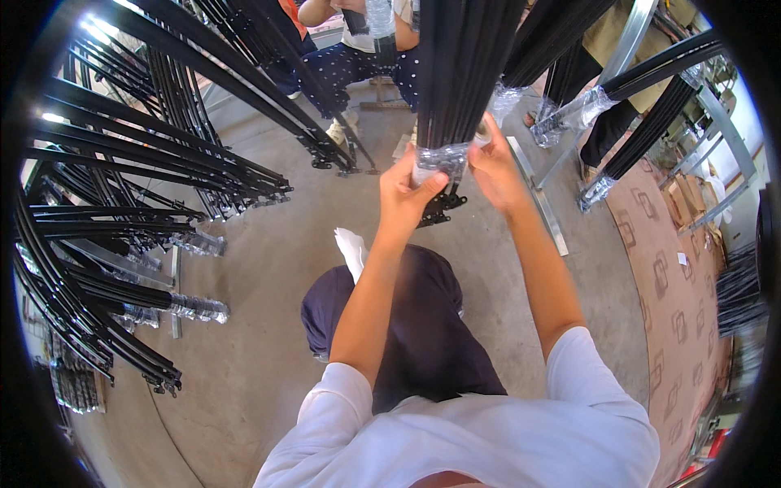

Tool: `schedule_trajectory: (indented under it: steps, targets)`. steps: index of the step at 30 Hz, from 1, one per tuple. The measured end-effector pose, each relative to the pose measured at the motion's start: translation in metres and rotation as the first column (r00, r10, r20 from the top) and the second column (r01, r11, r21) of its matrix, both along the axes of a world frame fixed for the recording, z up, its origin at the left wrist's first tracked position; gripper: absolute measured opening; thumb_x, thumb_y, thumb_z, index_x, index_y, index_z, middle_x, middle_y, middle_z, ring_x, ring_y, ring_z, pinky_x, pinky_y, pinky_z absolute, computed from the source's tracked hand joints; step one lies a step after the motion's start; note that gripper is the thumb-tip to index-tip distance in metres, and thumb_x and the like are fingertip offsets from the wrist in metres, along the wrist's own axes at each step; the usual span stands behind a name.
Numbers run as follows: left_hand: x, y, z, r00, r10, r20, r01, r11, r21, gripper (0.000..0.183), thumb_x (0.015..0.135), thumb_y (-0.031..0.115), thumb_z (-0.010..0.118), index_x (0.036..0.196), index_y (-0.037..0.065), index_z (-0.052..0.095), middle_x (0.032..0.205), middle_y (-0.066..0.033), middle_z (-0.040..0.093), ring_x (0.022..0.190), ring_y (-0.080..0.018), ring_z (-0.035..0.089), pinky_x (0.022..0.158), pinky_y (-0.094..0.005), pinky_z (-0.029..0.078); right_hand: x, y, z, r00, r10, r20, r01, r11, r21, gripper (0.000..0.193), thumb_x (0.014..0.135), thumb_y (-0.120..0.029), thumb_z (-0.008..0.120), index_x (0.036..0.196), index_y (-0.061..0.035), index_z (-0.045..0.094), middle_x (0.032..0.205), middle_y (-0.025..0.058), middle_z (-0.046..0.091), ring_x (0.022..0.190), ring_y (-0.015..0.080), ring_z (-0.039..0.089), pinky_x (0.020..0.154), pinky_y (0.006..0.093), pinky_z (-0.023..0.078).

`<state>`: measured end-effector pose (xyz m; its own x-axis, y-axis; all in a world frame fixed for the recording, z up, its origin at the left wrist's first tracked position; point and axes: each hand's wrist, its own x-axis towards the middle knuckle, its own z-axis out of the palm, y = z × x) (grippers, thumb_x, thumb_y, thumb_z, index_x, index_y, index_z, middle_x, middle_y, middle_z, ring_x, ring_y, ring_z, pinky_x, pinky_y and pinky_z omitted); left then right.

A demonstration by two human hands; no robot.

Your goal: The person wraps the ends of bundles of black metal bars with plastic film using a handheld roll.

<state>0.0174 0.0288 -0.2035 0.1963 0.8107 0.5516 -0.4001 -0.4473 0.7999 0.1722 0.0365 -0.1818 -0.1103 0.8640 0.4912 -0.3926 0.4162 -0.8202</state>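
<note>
A bundle of black rods [461,73] hangs in front of me with its lower end toward me. Clear plastic film [443,156] is wound round it near that end, and dark metal end fittings [439,210] stick out below. My left hand [407,191] is closed on the wrapped part from the left, its thumb pressed across the film. On the right side, my right hand [495,167] has its fingers closed round a small roll of clear film [483,132], close against the bundle. The rods partly hide the roll.
Many black rods [163,150] hang in bunches at the left, some with wrapped ends [199,309]. More wrapped bundles [573,118] and a metal frame [541,199] stand at the right. A person in dotted trousers [358,73] sits opposite. White cloth [351,250] lies by my knee.
</note>
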Motion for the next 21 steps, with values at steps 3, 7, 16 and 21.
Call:
schedule_trajectory:
  steps: [3, 7, 16, 21]
  targets:
    - [-0.005, -0.004, 0.004, 0.989, -0.099, 0.113, 0.103, 0.994, -0.031, 0.029, 0.077, 0.011, 0.064, 0.102, -0.003, 0.056, 0.091, -0.0026, 0.058, 0.082, -0.0084, 0.051, 0.074, -0.0218, 0.039, 0.025, 0.0, 0.01, 0.973, 0.045, 0.226, -0.071, 0.991, 0.111, 0.066, 0.072, -0.027, 0.069, 0.125, -0.0074, 0.035, 0.119, 0.006, 0.045, 0.109, 0.0157, 0.044, 0.091, 0.0301, 0.036]
    - [-0.003, -0.001, 0.002, 0.985, -0.131, 0.112, 0.136, 0.99, -0.037, 0.033, 0.076, 0.016, 0.066, 0.101, -0.004, 0.056, 0.092, -0.0034, 0.058, 0.082, -0.0084, 0.052, 0.073, -0.0214, 0.04, 0.044, -0.012, 0.017, 0.951, 0.225, 0.211, -0.236, 0.971, 0.027, 0.067, 0.07, -0.022, 0.07, 0.125, -0.0063, 0.034, 0.117, 0.0073, 0.048, 0.108, 0.0166, 0.046, 0.09, 0.0306, 0.036]
    - [-0.003, 0.002, -0.002, 0.99, -0.059, 0.128, 0.063, 0.998, -0.024, 0.029, 0.077, 0.014, 0.065, 0.099, -0.003, 0.056, 0.091, -0.0041, 0.06, 0.081, -0.0093, 0.054, 0.073, -0.022, 0.042, 0.025, -0.016, -0.037, 0.992, -0.127, 0.022, 0.129, 0.988, -0.08, 0.06, 0.066, -0.011, 0.07, 0.117, -0.0025, 0.039, 0.102, 0.0111, 0.056, 0.095, 0.0196, 0.056, 0.082, 0.0343, 0.045]
    - [-0.008, 0.004, -0.002, 0.993, -0.007, 0.117, 0.007, 1.0, 0.0, 0.029, 0.076, 0.015, 0.066, 0.098, -0.002, 0.057, 0.089, -0.0036, 0.06, 0.079, -0.0087, 0.053, 0.072, -0.0217, 0.042, 0.05, -0.06, -0.037, 0.979, -0.011, 0.204, 0.032, 0.995, -0.096, 0.06, 0.061, -0.023, 0.075, 0.11, -0.0002, 0.047, 0.101, 0.012, 0.057, 0.093, 0.0204, 0.057, 0.082, 0.0353, 0.045]
